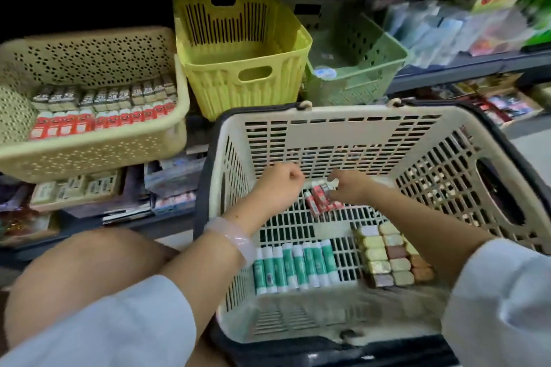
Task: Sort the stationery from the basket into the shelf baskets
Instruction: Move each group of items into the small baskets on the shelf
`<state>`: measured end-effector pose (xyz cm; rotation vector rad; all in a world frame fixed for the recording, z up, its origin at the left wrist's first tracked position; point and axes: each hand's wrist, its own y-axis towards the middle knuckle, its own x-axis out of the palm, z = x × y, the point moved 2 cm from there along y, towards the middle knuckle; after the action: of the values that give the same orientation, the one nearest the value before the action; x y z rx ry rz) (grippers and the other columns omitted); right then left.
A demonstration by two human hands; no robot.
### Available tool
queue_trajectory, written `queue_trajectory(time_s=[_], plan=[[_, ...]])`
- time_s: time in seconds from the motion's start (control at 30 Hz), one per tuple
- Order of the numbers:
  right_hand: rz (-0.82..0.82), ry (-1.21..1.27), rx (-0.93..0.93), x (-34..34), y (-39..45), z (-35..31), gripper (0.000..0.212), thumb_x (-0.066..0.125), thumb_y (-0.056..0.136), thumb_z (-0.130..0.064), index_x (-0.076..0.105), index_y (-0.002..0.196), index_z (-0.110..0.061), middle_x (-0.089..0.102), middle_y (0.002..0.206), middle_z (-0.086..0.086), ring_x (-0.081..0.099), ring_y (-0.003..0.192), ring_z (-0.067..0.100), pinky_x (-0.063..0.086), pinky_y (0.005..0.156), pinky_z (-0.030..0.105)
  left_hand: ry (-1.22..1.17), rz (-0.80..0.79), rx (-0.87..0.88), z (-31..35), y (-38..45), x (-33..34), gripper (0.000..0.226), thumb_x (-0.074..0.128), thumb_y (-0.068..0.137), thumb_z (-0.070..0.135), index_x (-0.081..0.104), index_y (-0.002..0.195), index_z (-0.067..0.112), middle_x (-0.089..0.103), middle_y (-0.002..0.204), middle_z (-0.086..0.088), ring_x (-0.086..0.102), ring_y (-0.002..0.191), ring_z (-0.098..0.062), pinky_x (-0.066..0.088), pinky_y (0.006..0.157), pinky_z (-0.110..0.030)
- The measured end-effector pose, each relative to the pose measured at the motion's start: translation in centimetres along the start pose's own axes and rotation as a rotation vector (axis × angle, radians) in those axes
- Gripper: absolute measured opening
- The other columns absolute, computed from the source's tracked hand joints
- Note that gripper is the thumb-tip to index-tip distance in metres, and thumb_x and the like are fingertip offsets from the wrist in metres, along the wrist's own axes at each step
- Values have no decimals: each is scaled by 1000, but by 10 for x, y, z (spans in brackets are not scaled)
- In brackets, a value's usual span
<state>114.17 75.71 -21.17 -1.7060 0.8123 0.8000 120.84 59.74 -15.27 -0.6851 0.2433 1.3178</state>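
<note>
At centre frame our right hand (348, 188) pinches red boxes (320, 199) in the basket (328, 119), left hand (281, 180) curled empty; lift them squarely toward the matching tan basket (89, 155), upper left.

Grey-topped packs (103, 97), back row of the beige shelf basket (89, 155): "2B".
Red packs (98, 122), in front of them in that basket: print too blurred to read.

Single head-worn view, forward and down, close over the shopping basket (337, 125)
</note>
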Motion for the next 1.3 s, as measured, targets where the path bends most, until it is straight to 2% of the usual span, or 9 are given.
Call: queue_trajectory(time_s=[0.23,0.43,0.6,0.73,0.83,0.93,1.03,1.1,1.3], plan=[[126,-166,185,65,38,-14,49,38,95,-41,27,134,-14,41,127,21,51,111,33,47,85,39,74,133,-104,-12,8,-4,19,41,93,24,60,95,21,55,84,10,53,78,-10,41,64,-25],[193,-399,106,81,36,-4,62,29,96,-46,11,143,-10,39,125,22,47,107,30,42,87,35,30,127,-94,-6,6,-6,19,42,92,23,60,97,21,58,93,8,55,89,-14,43,74,-26],[39,369,177,50,16,-17,52,33,95,-40,17,138,-16,45,119,20,57,91,28,51,73,36,-143,144,-143,-5,3,-8,16,42,92,21,56,98,19,56,89,5,56,78,-13,44,63,-24],[185,541,-60,-12,-25,-55,44,34,95,-41,28,129,-14,56,89,2,50,66,8,36,55,24,-613,73,-265,3,-7,-7,15,41,95,35,49,102,24,51,99,2,54,95,-19,48,87,-37],[297,425,-282,-47,-67,-94,43,34,95,-42,33,132,-19,52,115,4,55,94,16,35,74,27,-1165,-111,-203,20,-19,-10,34,38,95,43,60,104,19,60,88,0,60,83,-18,47,82,-40],[366,189,-432,-65,-95,-127,47,26,100,-33,29,143,-14,38,142,10,36,128,27,23,103,31,-1486,-72,-65,30,-29,-32,32,38,97,36,62,89,17,68,89,-4,65,88,-17,52,78,-37],[479,270,-532,-84,-112,-155,41,32,100,-24,42,139,-14,48,139,6,42,128,17,27,108,24,-1509,26,57,25,-42,-69,24,40,98,27,59,94,13,72,79,-6,70,73,-15,58,67,-32],[571,298,-578,-93,-119,-178,35,42,97,-18,52,131,-17,59,126,2,53,110,9,32,91,10,-1438,129,84,17,-54,-96,18,45,96,20,57,104,9,72,76,-8,70,68,-17,59,64,-35],[421,385,-632,-105,-104,-261,39,59,89,-19,52,128,-16,57,94,-5,55,81,11,47,84,28,-1322,346,96,-19,-88,-166,11,50,94,15,56,103,11,73,78,-6,71,67,-16,58,60,-31]])
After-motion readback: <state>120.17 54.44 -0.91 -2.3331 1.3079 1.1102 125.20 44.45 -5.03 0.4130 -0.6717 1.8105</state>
